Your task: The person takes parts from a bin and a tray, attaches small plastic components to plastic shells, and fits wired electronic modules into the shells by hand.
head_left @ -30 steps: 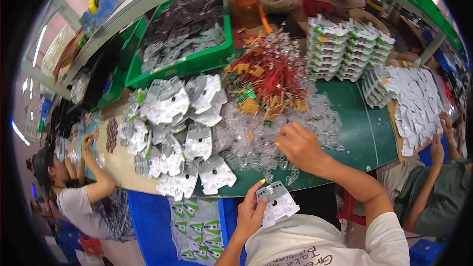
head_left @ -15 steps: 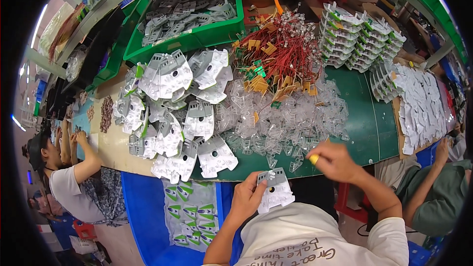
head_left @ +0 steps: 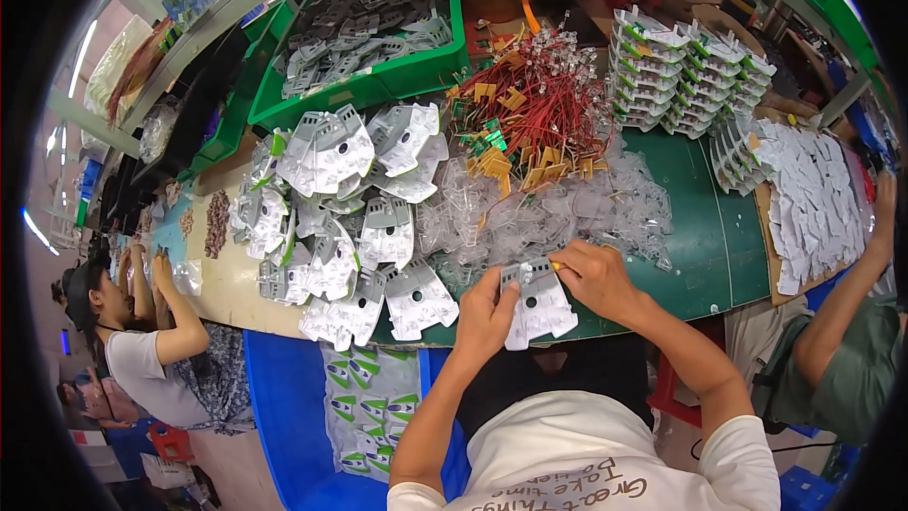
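Over the front edge of the table, my left hand (head_left: 485, 314) grips a white and grey plastic housing part (head_left: 539, 310) by its left side, thumb on top. The part has a round dark hole, with its grey slotted edge facing away from me. My right hand (head_left: 596, 276) is curled with the fingertips at the part's upper right corner. Something small and yellow (head_left: 556, 266) shows at those fingertips; its kind I cannot make out. Just beyond both hands lies a heap of clear plastic pieces (head_left: 567, 213).
Loose matching housings (head_left: 326, 153) pile up at left. Red wires with small boards (head_left: 544, 85) lie beyond the clear pieces. A green crate (head_left: 364, 85) holds grey parts; stacked housings (head_left: 648, 66) stand far right. A blue bin (head_left: 284, 416) sits below. People work on both sides.
My left hand has moved the housing away from my body, up to the table edge. My right hand has come left and now meets the part's upper right corner.
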A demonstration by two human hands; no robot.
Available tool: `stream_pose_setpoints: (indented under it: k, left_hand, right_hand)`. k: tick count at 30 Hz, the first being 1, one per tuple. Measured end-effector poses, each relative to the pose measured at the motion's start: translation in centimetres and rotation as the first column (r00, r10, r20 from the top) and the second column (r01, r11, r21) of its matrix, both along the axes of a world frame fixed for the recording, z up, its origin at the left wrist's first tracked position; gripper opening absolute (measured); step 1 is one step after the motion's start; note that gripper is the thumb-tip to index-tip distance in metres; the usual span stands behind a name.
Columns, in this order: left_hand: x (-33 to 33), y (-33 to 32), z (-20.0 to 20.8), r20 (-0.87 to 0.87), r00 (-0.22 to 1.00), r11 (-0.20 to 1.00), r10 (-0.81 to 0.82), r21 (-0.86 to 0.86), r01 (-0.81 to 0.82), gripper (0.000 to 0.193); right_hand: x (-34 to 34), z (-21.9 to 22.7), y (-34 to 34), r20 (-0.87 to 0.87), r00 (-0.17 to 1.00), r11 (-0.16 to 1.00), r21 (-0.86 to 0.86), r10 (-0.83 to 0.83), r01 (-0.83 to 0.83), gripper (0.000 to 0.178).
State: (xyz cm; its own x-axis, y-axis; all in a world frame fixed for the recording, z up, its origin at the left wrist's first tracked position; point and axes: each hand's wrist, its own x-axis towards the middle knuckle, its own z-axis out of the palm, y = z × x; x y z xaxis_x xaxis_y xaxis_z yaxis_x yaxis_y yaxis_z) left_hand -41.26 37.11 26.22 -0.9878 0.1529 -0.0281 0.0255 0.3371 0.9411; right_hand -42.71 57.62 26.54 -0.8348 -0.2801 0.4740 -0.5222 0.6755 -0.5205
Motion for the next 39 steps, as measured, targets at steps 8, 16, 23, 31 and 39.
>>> stream_pose_setpoints:
  k: [8, 16, 23, 31, 39]
  left_hand:
    - [4.8, -1.7, 2.7, 0.004, 0.99, 0.982, 0.143, -0.127, -0.141, 0.03]
    - [5.5, -1.7, 6.2, -0.353, 0.932, 0.987, 0.085, -0.101, -0.128, 0.025]
    - [5.7, -0.6, 5.5, 0.158, 0.987, 0.792, 0.039, 0.598, -0.127, 0.018]
    - [6.0, -0.3, 5.4, 0.12, 0.992, 0.831, 0.047, 0.547, -0.106, 0.014]
    - [6.4, 0.2, 5.3, 0.178, 0.981, 0.779, 0.079, 0.603, -0.172, 0.015]
  right_hand:
    - [1.5, 6.2, 1.4, 0.409, 0.869, 0.952, -0.242, 0.276, -0.189, 0.016]
    - [3.2, 8.3, -0.9, 0.155, 0.968, 0.97, -0.174, 0.195, -0.167, 0.019]
    - [4.1, 8.1, -1.3, 0.081, 0.975, 0.968, -0.162, 0.205, -0.19, 0.021]
    - [4.8, 8.7, -2.1, 0.132, 0.957, 0.938, -0.269, 0.259, -0.217, 0.028]
    - [4.9, 8.0, -2.4, 0.081, 0.959, 0.952, -0.164, 0.273, -0.257, 0.019]
